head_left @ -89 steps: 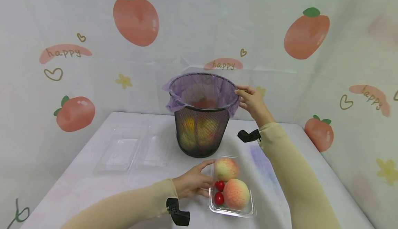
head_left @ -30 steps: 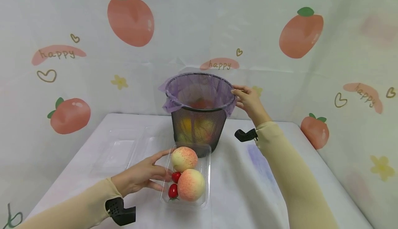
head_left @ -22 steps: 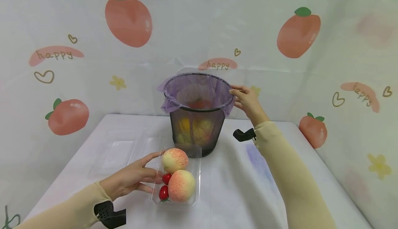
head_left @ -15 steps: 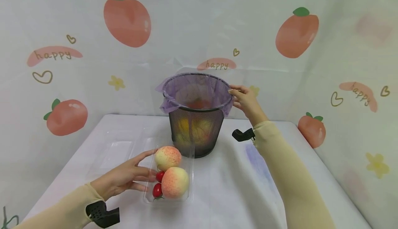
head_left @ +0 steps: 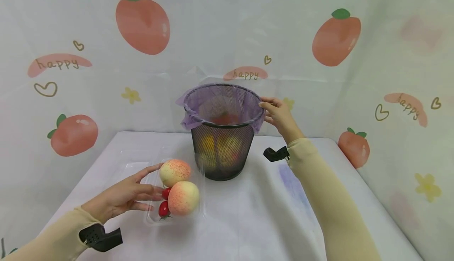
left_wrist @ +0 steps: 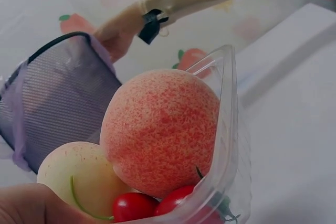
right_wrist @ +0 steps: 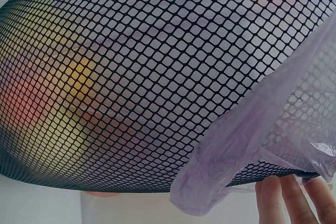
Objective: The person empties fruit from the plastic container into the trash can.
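Left hand (head_left: 124, 194) grips the left side of a clear container (head_left: 200, 213), fingers along and under that wall. Right hand (head_left: 280, 115) pinches the bin rim at its right side, thumb inward, fingers outside. Hands well apart.

Container: left of mid-table, nearer the table's left edge than its right, held up with a shadow on the cloth below. Load: two peaches, far peach (head_left: 175, 173) and near peach (head_left: 183, 198), touching or almost. Two small tomatoes, far tomato (head_left: 166, 193) and near tomato (head_left: 164, 209), sit between the near peach and the left wall; green stems show in the left wrist view.

Mesh bin (head_left: 244, 143): black, upright, around mid-width toward the table's far edge, beyond the container and to its right. Purple liner (head_left: 192, 120) folds over the rim, loose flaps left and right. Yellow, orange and red pieces show through the mesh, too blurred to count.

Empty tray (head_left: 132, 165), clear plastic, lies near the table's left edge behind the left hand, partly hidden.

Table (head_left: 255, 221) has a white cover, purple smudge (head_left: 294, 184) toward its right edge. Backdrop (head_left: 213, 24) carries fruit prints and "happy" lettering. Black wrist camera (head_left: 99, 237) on the left sleeve, matching unit (head_left: 276, 154) on the right.
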Action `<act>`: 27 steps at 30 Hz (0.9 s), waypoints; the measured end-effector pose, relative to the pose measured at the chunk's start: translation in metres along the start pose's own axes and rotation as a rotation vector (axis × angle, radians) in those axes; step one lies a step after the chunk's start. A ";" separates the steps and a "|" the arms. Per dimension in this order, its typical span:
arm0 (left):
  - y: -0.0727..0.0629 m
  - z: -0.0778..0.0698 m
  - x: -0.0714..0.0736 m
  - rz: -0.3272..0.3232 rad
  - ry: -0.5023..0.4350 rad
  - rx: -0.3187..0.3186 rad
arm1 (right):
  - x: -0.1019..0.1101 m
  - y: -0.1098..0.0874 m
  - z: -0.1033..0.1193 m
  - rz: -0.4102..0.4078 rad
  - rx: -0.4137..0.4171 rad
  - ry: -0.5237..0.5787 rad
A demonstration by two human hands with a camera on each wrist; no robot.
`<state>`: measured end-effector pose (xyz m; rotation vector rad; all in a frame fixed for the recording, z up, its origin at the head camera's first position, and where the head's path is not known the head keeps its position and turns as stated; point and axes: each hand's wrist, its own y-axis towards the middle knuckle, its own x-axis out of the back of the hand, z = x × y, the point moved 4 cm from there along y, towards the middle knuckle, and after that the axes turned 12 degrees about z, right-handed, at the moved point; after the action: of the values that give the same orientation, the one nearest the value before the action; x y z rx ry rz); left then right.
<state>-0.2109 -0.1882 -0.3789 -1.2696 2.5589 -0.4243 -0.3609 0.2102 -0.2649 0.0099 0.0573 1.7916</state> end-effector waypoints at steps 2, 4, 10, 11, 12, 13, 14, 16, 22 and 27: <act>-0.003 -0.001 0.006 -0.010 0.003 0.002 | 0.000 0.000 0.000 -0.005 0.000 -0.003; -0.005 -0.003 0.013 -0.017 0.010 0.003 | -0.001 0.000 0.000 -0.009 -0.001 -0.008; -0.013 -0.012 0.033 -0.040 0.029 -0.010 | -0.001 -0.001 0.000 -0.011 -0.003 -0.013; -0.014 -0.013 0.036 -0.041 0.034 -0.014 | -0.001 -0.001 0.000 -0.012 -0.004 -0.013; -0.016 -0.015 0.040 -0.046 0.035 -0.017 | -0.001 -0.001 0.000 -0.012 -0.005 -0.015; -0.017 -0.016 0.043 -0.050 0.032 -0.022 | -0.001 -0.001 0.000 -0.012 -0.006 -0.015; -0.019 -0.018 0.047 -0.053 0.028 -0.027 | -0.001 -0.001 0.001 -0.012 -0.006 -0.014; -0.022 -0.021 0.054 -0.058 0.015 -0.038 | -0.001 -0.001 0.001 -0.011 -0.006 -0.015; -0.032 -0.032 0.074 -0.097 -0.042 -0.040 | -0.001 0.000 0.001 -0.003 -0.001 -0.012; -0.039 -0.048 0.086 -0.123 -0.078 -0.039 | -0.001 0.000 0.000 0.003 0.005 0.000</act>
<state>-0.2503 -0.2728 -0.3285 -1.4336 2.4441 -0.3433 -0.3605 0.2092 -0.2648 0.0134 0.0623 1.7940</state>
